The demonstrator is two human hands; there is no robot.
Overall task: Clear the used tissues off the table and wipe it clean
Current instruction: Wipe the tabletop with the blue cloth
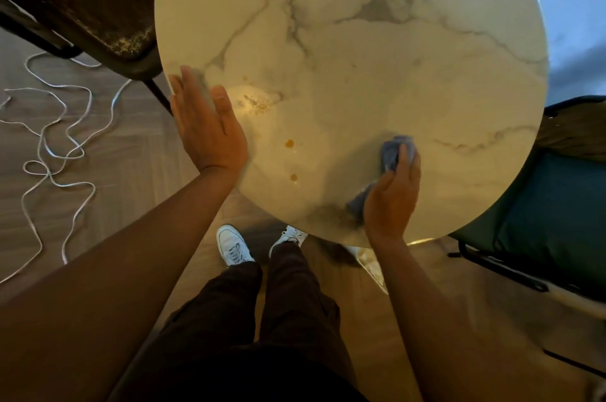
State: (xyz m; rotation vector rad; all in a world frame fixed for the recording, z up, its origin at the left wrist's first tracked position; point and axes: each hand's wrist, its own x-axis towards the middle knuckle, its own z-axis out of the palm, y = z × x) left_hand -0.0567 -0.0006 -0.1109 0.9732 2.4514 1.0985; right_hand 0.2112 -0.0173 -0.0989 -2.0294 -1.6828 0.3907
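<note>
Wiping is under way on a round white desk [377, 50] with grey marble veining, seen from above by the person standing at its near edge. No used tissues show anywhere on the desk top, so that part of the task looks done, though where they went cannot be seen.

Right hand [392, 196], near the desk's closest edge, has its fingers curled over a crumpled blue-grey cleaning cloth [392, 154], pressing it down onto the surface. Cloth pokes out beyond the fingertips and at the left side of the palm.

Left hand [205, 126] lies flat and spread on the desk's left rim, fingers straight, holding nothing; it seems to steady the desk.

Between the two hands the desk is still dirty. An orange-brown spot [289, 143] sits near the middle of that stretch, a second smaller orange spot [293, 177] lies closer to the near edge, and a patch of brownish crumbs and smears [259, 103] lies just beside the left thumb. All three are well apart from the cloth, to its left.

Judged from this, the wipe is partly done at most: the cloth must yet cross leftward over both spots and the crumb patch. The far half of the desk looks clean.
</note>
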